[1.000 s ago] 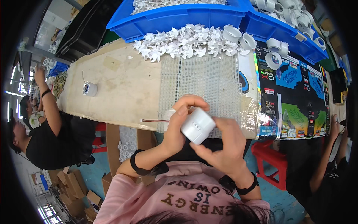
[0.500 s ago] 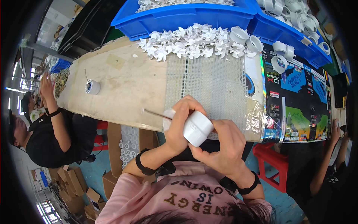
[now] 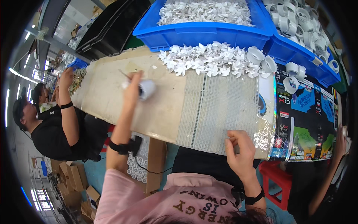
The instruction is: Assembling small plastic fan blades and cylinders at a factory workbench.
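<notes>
While the table [image 3: 162, 112] stretches across the view, a left blue tub [image 3: 209, 36] and a right blue tub [image 3: 289, 54] line its far edge. Right of middle, a pale mesh mat [image 3: 220, 112] reaches the table's near edge. White fan blades [image 3: 209, 58] lie heaped before the left tub. By the mat's near edge, the right hand [image 3: 240, 151] is bare, fingers loosely curled, thumb slightly apart. Over the table's left part, between far and near edges, the left hand [image 3: 132, 87] is at a white cylinder [image 3: 149, 89]; blur hides whether its fingers grip it.
</notes>
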`<state>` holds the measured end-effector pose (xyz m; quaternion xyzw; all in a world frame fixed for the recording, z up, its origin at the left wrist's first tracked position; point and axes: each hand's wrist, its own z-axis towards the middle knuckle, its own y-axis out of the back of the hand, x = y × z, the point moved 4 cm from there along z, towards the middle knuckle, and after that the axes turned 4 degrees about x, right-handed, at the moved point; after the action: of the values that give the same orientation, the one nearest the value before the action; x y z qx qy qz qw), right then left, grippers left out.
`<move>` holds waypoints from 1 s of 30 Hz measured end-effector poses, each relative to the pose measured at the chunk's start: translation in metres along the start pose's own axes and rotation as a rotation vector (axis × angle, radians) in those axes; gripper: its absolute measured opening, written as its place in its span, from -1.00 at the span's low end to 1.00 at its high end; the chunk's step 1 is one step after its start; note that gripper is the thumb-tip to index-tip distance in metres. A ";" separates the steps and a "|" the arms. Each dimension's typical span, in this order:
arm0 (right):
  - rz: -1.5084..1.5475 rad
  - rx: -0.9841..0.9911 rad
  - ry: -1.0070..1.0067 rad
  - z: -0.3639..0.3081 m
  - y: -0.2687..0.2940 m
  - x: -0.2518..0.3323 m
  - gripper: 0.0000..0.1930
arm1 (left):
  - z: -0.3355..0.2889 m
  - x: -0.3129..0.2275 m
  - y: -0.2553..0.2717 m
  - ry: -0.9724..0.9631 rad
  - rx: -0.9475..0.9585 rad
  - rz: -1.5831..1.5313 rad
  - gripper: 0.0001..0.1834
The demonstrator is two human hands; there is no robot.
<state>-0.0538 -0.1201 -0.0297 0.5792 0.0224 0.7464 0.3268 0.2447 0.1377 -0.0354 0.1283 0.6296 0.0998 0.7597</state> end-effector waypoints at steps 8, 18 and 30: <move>-0.232 -0.075 0.194 0.003 -0.005 0.004 -0.84 | 0.124 0.060 0.185 0.243 -0.242 1.275 -0.22; -0.255 -0.085 0.175 -0.001 -0.005 0.006 -0.87 | 0.064 -0.050 0.044 -0.666 -0.123 0.817 -0.60; -0.189 -0.071 0.196 -0.003 0.000 0.004 -0.88 | -0.095 -0.141 -0.168 -0.854 0.765 0.272 -0.64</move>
<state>-0.0568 -0.1167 -0.0276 0.4871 0.0820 0.7656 0.4121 0.1234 -0.0591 0.0249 0.5018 0.2369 -0.0984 0.8261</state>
